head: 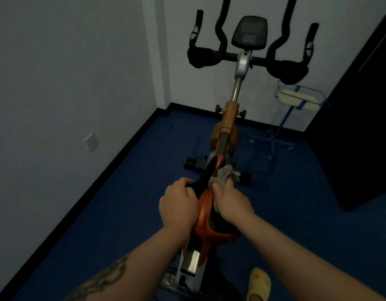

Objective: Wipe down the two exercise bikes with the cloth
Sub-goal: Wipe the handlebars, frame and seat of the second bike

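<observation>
At the bottom edge, beside the bike's base, a yellow slipper (259, 284) is showing on the blue floor (101, 213). Just above it, both forearms are reaching forward over the orange and black saddle (206, 216) of the exercise bike (228, 120). The left hand (178, 203) is gripping the saddle's left edge, its fingers curling together over the black nose. The right hand (230, 202) is pressing a grey cloth (222, 175) against the saddle's right side; its fingers are lying close together, closing on the cloth, which is bunching out ahead of the fingertips. Beyond the saddle, the orange frame is rising to a silver post, black handlebars (281, 61) and a dark console (249, 32). To the right, near the white wall (68, 72), a blue wire stand (281, 127) is holding a white object in its basket.
</observation>
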Available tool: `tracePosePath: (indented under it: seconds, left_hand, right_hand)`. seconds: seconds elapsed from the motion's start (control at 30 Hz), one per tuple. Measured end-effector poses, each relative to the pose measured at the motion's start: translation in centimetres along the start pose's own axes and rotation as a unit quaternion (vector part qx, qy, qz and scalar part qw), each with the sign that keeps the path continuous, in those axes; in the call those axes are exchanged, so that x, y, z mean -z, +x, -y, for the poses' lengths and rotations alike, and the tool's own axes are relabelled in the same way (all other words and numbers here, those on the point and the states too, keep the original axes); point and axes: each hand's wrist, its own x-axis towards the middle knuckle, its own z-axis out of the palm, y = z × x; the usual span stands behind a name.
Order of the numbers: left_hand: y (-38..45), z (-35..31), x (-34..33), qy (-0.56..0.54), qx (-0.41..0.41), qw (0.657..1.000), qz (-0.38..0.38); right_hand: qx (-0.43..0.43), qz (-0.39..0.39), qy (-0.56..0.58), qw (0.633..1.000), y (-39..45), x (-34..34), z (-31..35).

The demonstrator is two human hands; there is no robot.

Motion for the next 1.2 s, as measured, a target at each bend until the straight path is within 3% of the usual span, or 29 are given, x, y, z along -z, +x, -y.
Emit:
tracePosePath:
  seconds: [0.13, 0.2, 0.33, 0.53, 0.7, 0.77, 0.97, 1.1, 1.2]
  left_hand:
    - [-0.2, -0.3, 0.2, -0.004, 0.009, 1.0, 0.006]
    - [-0.2, -0.6, 0.3, -0.004, 0.016, 1.0, 0.007]
    - [-0.2, -0.6, 0.4, -0.01, 0.017, 1.0, 0.014]
    - [-0.1, -0.4, 0.3, -0.018, 0.013, 1.0, 0.01]
    - [-0.2, -0.3, 0.1, -0.015, 0.013, 1.0, -0.001]
    - [-0.2, -0.2, 0.0, -0.016, 0.015, 1.0, -0.002]
    - [0.2, -0.1, 0.1, -0.031, 0.028, 0.999, 0.014]
    - [0.5, -0.1, 0.1, -0.022, 0.027, 0.999, 0.038]
    - [0.5, 0.5, 0.3, -0.033, 0.018, 0.998, 0.056]
  right_hand:
    - [0.031, 0.019, -0.087, 0.996, -0.8, 0.0, -0.9]
    - [-0.003, 0.042, -0.051, 0.998, 0.8, 0.5, 0.3]
    - [-0.047, 0.0, -0.006, 0.999, 1.8, 0.2, 1.3]
    - [0.068, -0.069, -0.047, 0.994, -4.7, -1.0, -2.0]
    - [-0.025, 0.023, -0.064, 0.997, -0.5, 0.2, 0.8]
    - [-0.061, 0.008, -0.007, 0.998, 0.4, 0.2, 1.4]
    - [0.073, -0.08, -0.011, 0.994, -5.5, -1.3, -1.6]
    - [-0.007, -0.045, -0.053, 0.998, -2.6, -0.4, 0.6]
    - [-0.04, -0.022, -0.017, 0.999, -0.7, 0.3, 1.9]
